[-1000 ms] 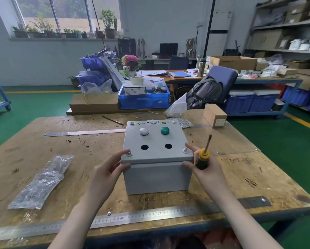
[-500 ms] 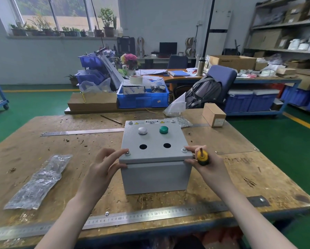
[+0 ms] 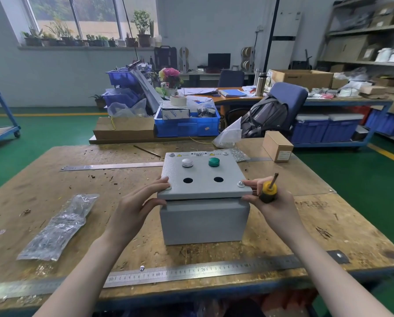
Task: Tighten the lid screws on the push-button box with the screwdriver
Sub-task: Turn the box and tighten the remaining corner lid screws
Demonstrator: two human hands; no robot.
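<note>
Illumination is bright, even and diffuse. Daylight enters through the window (image 3: 77,17) at upper left of the frame. Shadows under the box (image 3: 204,220) are soft and faint. Wide-angle distortion bends the shelves (image 3: 369,33) at the right edge. Focus is sharp centrally; edges soften slightly.

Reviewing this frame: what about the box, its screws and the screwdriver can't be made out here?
Head view:
- Near-left lid screw: mostly hidden under the left hand's fingers.
- Screw heads: too small to tell drive type or tightness.
- Screwdriver handle: mostly hidden in the right hand; tip blurred.
- Lid label: too small to read.
- Box interior: lid covers it.
</note>
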